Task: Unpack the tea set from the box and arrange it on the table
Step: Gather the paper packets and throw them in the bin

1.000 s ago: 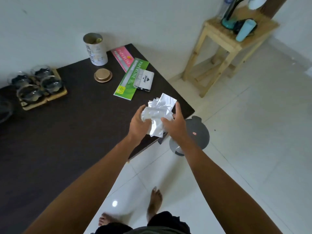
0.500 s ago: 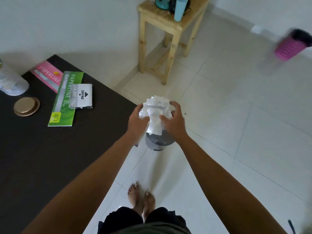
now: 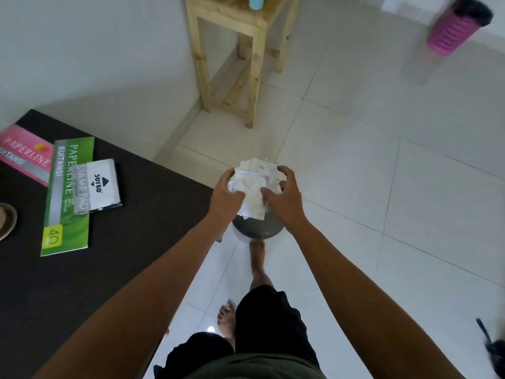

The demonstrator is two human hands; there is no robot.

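A crumpled bundle of white wrapping plastic (image 3: 255,184) is pressed between my left hand (image 3: 225,196) and my right hand (image 3: 284,199), both curled around it. The bundle hangs directly over a grey round bin (image 3: 257,231) on the floor, just off the corner of the dark table (image 3: 109,269). The bin's opening is hidden by my hands and the wrapping. No tea set piece or box shows in this view.
On the table lie a green Paperline receipt book (image 3: 65,198), a pink one (image 3: 26,155), a stamp pad box (image 3: 97,186) and a gold lid (image 3: 5,220) at the left edge. A wooden stool (image 3: 232,58) stands behind; a pink basket (image 3: 456,26) sits far right. My feet stand below.
My view has swung right, away from the table and its glass cups. Both hands carried the wrapping off the table corner and lowered it over the grey bin.
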